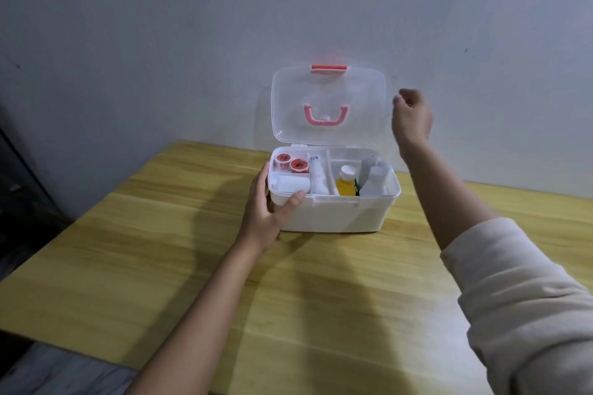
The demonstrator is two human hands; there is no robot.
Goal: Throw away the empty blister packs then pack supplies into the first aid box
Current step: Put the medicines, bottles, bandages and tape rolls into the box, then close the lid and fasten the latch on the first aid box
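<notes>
Box (333, 212) sits mid-table (128, 250), packed, lid (327, 99) upright. Left hand (269, 202) grips its near-left corner; right hand (412, 115) loosely curled, empty, beside lid edge. Likely closing: hold base steady, swing lid down evenly, check tall bottles (373, 176) clear

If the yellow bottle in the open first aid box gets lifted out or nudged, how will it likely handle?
The yellow bottle looks like small rigid plastic, so probably light and stiff. It stands narrow and upright in the first aid box, so it may tip, though the clear bottles beside it might prop it. Its smooth sides could slip; the white cap offers a likelier hold.
</notes>
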